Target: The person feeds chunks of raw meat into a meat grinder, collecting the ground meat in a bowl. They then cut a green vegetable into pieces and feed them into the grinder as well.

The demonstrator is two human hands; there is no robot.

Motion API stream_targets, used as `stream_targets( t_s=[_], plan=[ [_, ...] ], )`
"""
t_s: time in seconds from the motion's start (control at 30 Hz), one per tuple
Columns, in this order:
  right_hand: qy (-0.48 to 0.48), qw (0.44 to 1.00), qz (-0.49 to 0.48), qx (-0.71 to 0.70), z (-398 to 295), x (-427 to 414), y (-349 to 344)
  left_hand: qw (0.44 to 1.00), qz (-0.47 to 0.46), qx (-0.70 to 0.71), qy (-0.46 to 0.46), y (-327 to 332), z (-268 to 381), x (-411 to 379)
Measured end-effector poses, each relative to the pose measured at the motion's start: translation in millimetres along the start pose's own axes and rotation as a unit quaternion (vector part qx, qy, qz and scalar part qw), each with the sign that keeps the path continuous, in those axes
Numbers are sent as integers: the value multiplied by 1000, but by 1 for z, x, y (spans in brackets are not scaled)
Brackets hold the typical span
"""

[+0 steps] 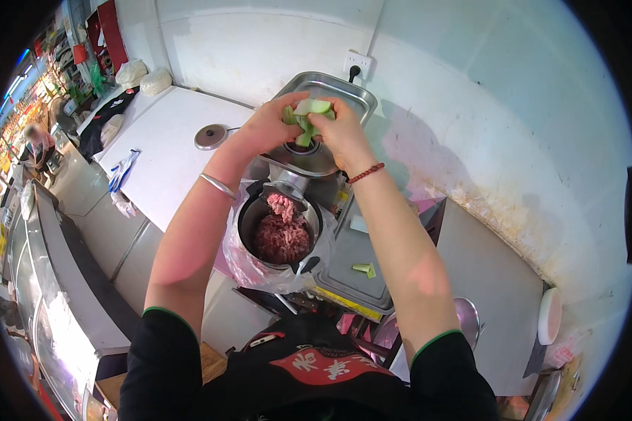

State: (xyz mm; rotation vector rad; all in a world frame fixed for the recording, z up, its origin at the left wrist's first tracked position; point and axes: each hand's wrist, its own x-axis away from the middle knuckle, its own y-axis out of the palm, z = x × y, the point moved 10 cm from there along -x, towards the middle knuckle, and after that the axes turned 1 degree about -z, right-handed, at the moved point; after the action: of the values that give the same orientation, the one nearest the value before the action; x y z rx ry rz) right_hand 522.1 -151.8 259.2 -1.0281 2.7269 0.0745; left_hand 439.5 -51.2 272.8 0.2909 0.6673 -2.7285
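Note:
Pale green vegetable pieces (313,107) are held between my left hand (272,122) and my right hand (342,129), just above the feed opening (301,148) of a meat grinder. Around that opening sits the grinder's steel tray (324,163). Pink minced meat (280,204) hangs from the grinder outlet (289,185). Below it, a dark pot (246,231) holds a heap of ground meat (282,239). A clear plastic bag (237,263) is bunched around the pot.
Left stands a white table (174,137) with a round lid (210,137) and a work glove (122,171). Vegetable scraps (366,269) lie on a grey tray (342,284). A plug (354,72) sits in the wall socket. At far left, a person (39,147) is beyond the counter.

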Motion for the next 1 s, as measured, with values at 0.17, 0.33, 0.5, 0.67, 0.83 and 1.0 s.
stream_targets(
  t_s=[0.17,0.33,0.5,0.67,0.83,1.0],
  plan=[
    [-52,998,34,32,4,-1,-3,999,33,-37,0,-5,-1,2],
    [-100,986,49,120,-8,5,-2,998,41,-36,-16,-10,-10,2],
    [-76,990,56,104,-6,6,-2,999,12,-36,-39,-3,-13,2],
    [-96,983,50,145,-1,2,0,999,-1,8,-39,-1,-17,1],
    [-86,982,54,157,-12,12,4,998,-3,44,-51,-4,-24,2],
    [-120,965,82,219,-21,18,0,996,49,-60,-52,-1,-21,2]
  ],
)
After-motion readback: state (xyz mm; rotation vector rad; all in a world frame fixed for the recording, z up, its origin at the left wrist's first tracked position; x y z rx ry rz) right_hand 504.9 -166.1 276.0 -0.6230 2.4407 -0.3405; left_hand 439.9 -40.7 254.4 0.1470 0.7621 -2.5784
